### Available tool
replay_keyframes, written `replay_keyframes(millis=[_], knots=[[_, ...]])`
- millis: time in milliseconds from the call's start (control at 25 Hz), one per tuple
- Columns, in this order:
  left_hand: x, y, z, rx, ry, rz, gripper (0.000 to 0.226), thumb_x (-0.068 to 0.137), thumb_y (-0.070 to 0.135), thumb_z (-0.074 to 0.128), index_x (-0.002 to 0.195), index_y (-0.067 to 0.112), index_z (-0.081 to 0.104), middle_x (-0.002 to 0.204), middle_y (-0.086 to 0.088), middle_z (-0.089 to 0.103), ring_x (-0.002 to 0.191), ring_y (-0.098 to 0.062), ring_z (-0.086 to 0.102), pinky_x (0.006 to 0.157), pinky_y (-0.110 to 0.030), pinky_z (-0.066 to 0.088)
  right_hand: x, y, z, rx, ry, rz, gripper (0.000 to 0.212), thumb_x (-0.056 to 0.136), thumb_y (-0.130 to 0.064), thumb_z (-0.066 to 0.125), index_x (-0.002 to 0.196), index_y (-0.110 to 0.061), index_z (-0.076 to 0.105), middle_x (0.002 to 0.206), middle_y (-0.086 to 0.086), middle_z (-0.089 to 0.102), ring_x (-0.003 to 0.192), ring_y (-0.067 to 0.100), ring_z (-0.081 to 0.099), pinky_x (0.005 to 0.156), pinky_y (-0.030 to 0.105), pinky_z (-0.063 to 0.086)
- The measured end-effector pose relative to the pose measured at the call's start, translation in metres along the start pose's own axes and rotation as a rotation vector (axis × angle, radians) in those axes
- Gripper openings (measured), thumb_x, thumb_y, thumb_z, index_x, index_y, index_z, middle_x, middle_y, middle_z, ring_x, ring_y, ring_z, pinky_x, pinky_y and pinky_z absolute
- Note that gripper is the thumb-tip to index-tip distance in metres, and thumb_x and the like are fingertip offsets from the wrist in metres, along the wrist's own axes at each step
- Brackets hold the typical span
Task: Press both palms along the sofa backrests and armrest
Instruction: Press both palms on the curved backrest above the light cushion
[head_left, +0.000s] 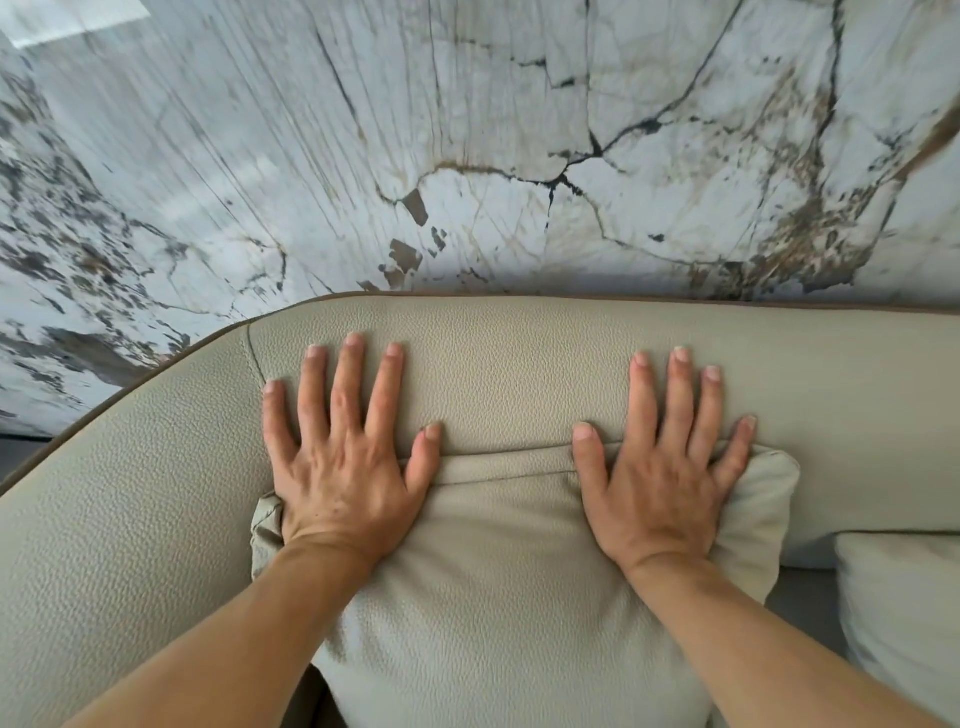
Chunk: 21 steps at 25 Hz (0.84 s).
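Both hands are lying flat and spread on the beige leather sofa, gripping nothing. The left hand (343, 467) is sitting at about 8 o'clock from the frame's centre, its heel pressing the top left corner of a loose back cushion (498, 587) while its fingers are reaching up onto the backrest (519, 364). The right hand (660, 478) is lying at about 4 o'clock, its palm weighing on the cushion's top right corner, fingers fanned wide across the backrest.

The cushion's upper seam is running between the two thumbs, creased and bunching where the palms are bearing down. The backrest's top edge, trimmed in brown piping (571, 297), is passing just beyond the fingertips at 12 o'clock, with a veined marble wall (467, 130) standing close behind it. Toward 9 o'clock the backrest is curving down past a stitched seam into the rounded corner section (130, 493), which is offering a broad bare stretch of leather. Toward 3 o'clock the backrest is continuing bare to the frame's edge, and a second cushion (898, 613) is showing at 4 o'clock, apart from the first.
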<state>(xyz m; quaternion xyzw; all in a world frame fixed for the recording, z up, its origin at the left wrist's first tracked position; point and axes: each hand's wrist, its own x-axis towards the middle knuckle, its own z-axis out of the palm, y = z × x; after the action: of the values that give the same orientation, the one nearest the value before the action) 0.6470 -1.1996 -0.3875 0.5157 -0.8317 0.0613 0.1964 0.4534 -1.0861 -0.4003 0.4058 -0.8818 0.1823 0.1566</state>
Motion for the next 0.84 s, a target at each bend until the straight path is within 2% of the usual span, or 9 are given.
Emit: replay_keyframes(millis=[840], knots=[[0.041, -0.003, 0.02, 0.002, -0.012, 0.036, 0.071, 0.086, 0.061, 0.031, 0.149, 0.029, 0.024, 0.155, -0.007, 0.029, 0.144, -0.032, 0.018, 0.115, -0.056, 0.006, 0.029, -0.009, 0.024, 0.004, 0.041, 0.037, 0.075, 0.086, -0.058, 0.033, 0.15, -0.022, 0.02, 0.159, 0.01, 0.018, 0.146, 0.031, 0.008, 0.113, 0.063, 0.003]])
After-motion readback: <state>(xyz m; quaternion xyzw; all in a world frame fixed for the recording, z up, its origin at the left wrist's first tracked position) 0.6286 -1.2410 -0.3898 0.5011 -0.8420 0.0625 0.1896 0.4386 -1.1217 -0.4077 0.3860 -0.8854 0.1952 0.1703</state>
